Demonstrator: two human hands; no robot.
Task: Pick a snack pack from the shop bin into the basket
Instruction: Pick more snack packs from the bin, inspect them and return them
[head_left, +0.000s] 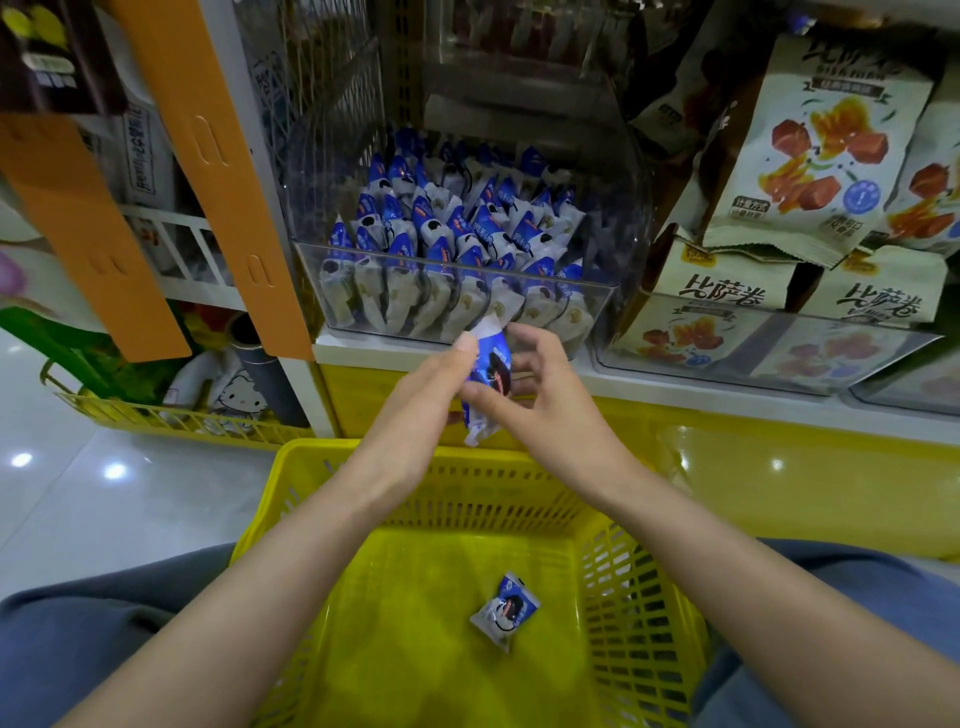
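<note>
A clear plastic bin (467, 317) on the shelf is packed with several blue-and-white snack packs (447, 228). Just below its front wall, both hands hold one blue-and-white snack pack (491, 376) upright in the air. My left hand (423, 395) pinches it from the left near the top. My right hand (540, 389) grips it from the right with thumb and fingers. Beneath them sits a yellow slatted basket (322, 467) on my lap, with one snack pack (505, 609) lying on its floor.
Beige snack bags (810, 156) fill clear bins to the right. Orange shelf strips (208, 171) hang at the left. A yellow shelf front (779, 431) runs behind the basket. A low yellow wire rack (182, 415) with goods stands on the glossy floor at left.
</note>
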